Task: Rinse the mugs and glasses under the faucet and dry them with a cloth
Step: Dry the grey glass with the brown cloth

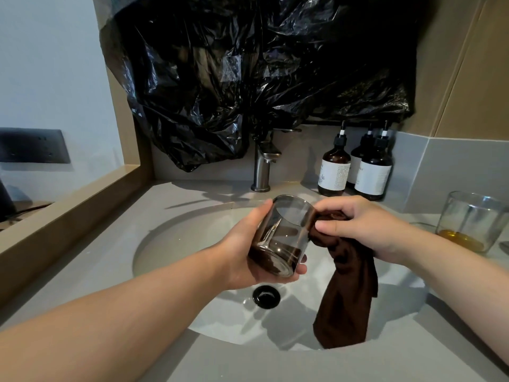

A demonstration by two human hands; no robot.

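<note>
A smoked glass (281, 232) is held tilted above the sink (165, 244), near the middle of the scene, with its mouth turned away towards the faucet (263, 164). It is gripped by the left hand (241, 255): the fingers are curled under the thick base and the thumb is laid along the upper wall. A brown cloth (349, 293) is pinched by the right hand (358, 224) and pressed against the right wall of the glass near the rim, while the rest of it hangs limp over the basin.

The glass is judged stiff, brittle and probably wet, so a slip is to be feared. Most of its weight seems to be carried in the base, and it is best held round the lower wall, as it is now, not by the rim. The cloth is soft and light and can be bunched anywhere.

The sink is set in a grey desk (248, 362), with a black drain (266, 296) below the hands. No running water can be seen. Dark pump bottles (334, 172) stand far right of the faucet, and a clear glass (472, 219) holding amber liquid stands at the right edge. Black plastic sheeting (248, 64) is hung over the far wall.
</note>
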